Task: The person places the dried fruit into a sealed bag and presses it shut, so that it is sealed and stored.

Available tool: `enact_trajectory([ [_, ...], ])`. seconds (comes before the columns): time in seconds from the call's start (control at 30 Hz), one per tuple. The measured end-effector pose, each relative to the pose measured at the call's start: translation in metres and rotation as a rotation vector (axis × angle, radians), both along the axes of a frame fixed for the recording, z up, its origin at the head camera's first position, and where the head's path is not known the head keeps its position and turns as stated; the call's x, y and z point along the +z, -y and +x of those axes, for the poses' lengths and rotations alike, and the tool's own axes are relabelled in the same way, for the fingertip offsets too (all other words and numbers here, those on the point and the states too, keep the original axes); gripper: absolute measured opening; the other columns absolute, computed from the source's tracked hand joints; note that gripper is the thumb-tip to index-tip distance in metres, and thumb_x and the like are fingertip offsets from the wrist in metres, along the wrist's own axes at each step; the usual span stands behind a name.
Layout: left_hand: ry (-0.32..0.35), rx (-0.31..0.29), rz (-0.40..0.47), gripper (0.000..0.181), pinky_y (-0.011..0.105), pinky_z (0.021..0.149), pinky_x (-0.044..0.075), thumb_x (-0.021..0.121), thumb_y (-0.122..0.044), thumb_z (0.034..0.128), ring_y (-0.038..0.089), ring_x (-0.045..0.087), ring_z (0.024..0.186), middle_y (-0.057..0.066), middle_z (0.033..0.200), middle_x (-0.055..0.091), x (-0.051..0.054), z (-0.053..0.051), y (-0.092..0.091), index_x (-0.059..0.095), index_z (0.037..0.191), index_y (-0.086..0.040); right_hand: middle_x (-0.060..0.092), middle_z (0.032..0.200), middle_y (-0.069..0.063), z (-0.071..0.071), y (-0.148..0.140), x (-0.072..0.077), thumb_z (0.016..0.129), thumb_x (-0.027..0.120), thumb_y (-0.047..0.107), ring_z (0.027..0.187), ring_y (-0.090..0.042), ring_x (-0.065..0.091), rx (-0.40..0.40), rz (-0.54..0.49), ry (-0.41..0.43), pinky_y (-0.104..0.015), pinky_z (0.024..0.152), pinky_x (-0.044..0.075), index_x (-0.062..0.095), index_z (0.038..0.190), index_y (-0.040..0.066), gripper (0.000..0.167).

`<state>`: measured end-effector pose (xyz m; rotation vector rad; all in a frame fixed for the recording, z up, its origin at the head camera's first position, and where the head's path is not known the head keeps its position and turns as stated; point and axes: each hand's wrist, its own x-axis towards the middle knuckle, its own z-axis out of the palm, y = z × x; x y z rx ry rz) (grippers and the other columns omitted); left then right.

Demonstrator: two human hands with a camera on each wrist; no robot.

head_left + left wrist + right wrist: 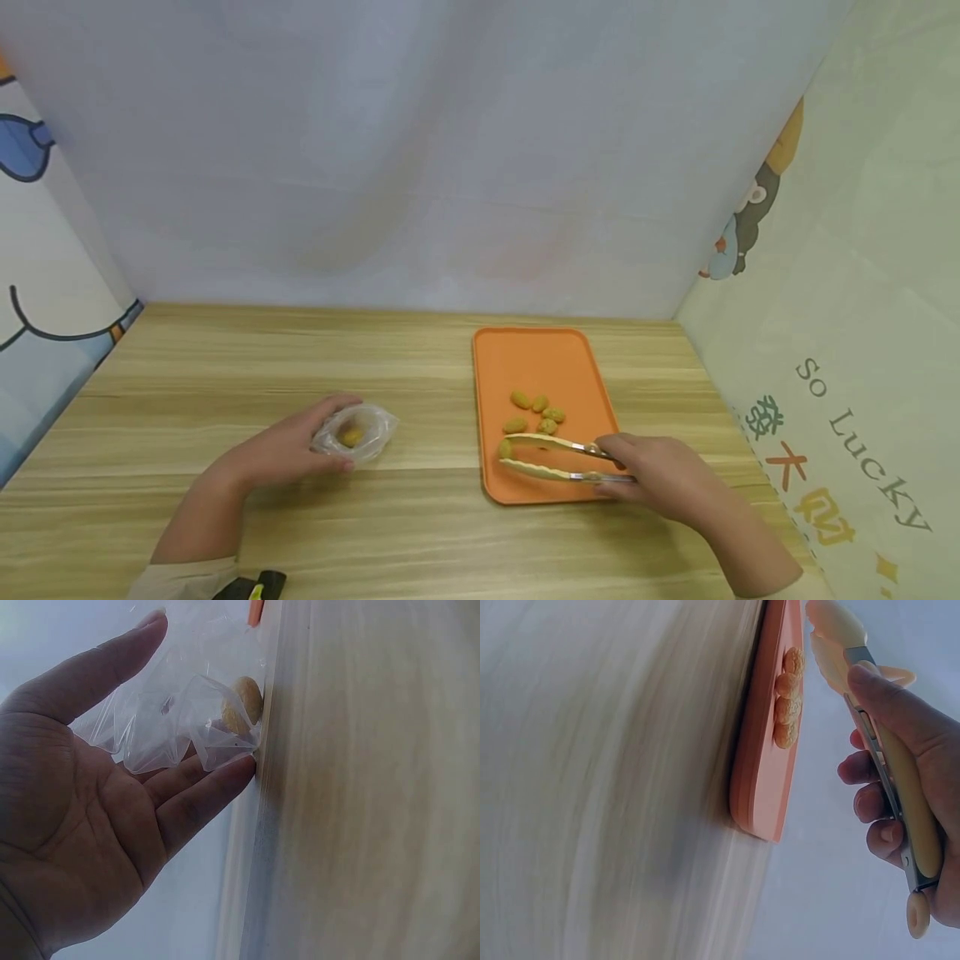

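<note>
My left hand [288,446] holds a clear plastic bag [375,429] at its sides, low over the table. Inside the bag lies a yellow-brown nugget [244,705]; the bag's mouth faces up. In my right hand [667,475] is a pair of tongs [540,472] with cream tips and metal arms, gripped along its handles. The tips reach over the orange tray [532,354], one on each side of a nugget [506,450]; whether they touch it I cannot tell. Several more bumpy nuggets [520,401] lie in the tray, just beyond the tips.
The wood-grain table [300,350] carries the tray at right of centre. A pale cloth wall [390,167] stands behind the table. Printed cloth panels [847,333] border the right and left sides. A dark strap [251,586] shows at the left wrist.
</note>
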<state>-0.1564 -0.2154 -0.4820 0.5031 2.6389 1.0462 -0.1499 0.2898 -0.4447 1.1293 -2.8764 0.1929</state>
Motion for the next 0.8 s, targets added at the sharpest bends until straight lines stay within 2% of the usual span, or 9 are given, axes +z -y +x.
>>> enact_trajectory([
  [0.57, 0.01, 0.004, 0.002, 0.087, 0.06, 0.097, 0.041, 0.073, -0.054, 0.0821, 0.038, 0.045, 0.13, 0.015, 0.148, 0.043, 0.0, 0.0, 0.0, 0.031, 0.152, -0.024, 0.07, 0.09, 0.007, -0.006, 0.015, 0.0, 0.087, 0.071, 0.046, 0.071, -0.008, 0.066, 0.027, -0.046, -0.031, -0.024, 0.057, 0.048, 0.059, 0.109, 0.021, 0.036],
  [0.8, 0.012, 0.003, -0.007, 0.087, 0.059, 0.096, 0.042, 0.073, -0.055, 0.0822, 0.038, 0.046, 0.128, 0.015, 0.147, 0.043, 0.0, 0.0, 0.001, 0.031, 0.152, -0.024, 0.066, 0.086, 0.011, -0.01, 0.024, 0.001, 0.088, 0.069, 0.049, 0.062, 0.0, 0.054, 0.036, -0.051, -0.026, -0.021, 0.053, 0.043, 0.056, 0.103, 0.024, 0.032],
])
